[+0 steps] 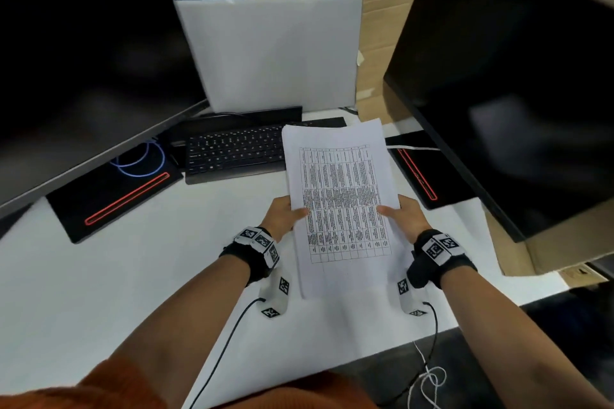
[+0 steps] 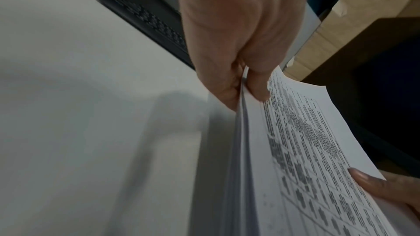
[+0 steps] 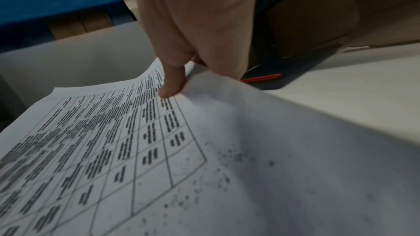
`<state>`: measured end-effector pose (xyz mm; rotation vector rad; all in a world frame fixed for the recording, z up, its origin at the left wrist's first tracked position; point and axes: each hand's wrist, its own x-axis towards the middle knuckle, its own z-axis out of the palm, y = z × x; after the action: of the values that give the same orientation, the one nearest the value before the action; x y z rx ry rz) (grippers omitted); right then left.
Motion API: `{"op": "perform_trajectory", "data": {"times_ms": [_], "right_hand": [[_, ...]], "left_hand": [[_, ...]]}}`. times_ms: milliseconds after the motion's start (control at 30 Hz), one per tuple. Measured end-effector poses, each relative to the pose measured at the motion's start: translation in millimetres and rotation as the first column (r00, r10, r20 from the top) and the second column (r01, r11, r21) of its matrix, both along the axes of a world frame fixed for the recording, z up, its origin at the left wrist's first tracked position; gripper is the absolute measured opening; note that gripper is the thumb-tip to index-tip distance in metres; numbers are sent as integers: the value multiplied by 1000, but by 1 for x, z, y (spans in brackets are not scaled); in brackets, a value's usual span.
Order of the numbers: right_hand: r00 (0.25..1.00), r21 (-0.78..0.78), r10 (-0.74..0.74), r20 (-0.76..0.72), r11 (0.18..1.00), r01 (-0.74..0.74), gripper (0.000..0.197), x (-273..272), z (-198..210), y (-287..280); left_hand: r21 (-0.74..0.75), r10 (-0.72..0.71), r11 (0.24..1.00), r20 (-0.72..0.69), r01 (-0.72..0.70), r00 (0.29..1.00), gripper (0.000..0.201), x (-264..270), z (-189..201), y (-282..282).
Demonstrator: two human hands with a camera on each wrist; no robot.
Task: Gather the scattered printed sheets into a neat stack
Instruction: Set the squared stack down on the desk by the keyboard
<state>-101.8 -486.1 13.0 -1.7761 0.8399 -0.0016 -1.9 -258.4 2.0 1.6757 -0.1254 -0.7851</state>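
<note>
The gathering looks all but done: the printed sheets (image 1: 342,206) sit together as one stack, lifted off the white bench (image 1: 116,276), and no loose page shows elsewhere. Squaring the edges and laying it down is probably what remains. The left hand (image 1: 284,217) and right hand (image 1: 407,216) each pinch a long side, thumbs on top, other fingers apparently curled underneath.

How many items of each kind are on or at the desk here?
Monitors: 2
Monitor bases with red strip: 2
Keyboards: 1
Stacks of printed sheets: 1
White boards: 1
Total: 7
</note>
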Motion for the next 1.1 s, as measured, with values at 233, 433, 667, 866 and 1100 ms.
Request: {"op": "perform_trajectory", "data": {"times_ms": [233,433,667,866,1100], "right_hand": [[987,-62,-41,-157,998,32,28,1,-28,-28],[968,-106,-70,-240,993,46,31,7,-28,-43],[943,-177,-140,-303,980,89,35,13,-19,-53],[910,-286,-155,-385,957,42,36,15,-26,-65],[902,-352,-226,-369,932,90,31,7,-29,-71]], "left_hand": [[67,14,998,-36,-12,999,33,-3,-28,-27],[163,-58,984,-80,71,995,26,1,-37,-43],[180,-84,978,-137,108,987,27,8,-33,-54],[208,-104,969,-141,133,984,23,6,-34,-59],[203,-59,976,-122,83,991,23,0,-31,-62]]}}
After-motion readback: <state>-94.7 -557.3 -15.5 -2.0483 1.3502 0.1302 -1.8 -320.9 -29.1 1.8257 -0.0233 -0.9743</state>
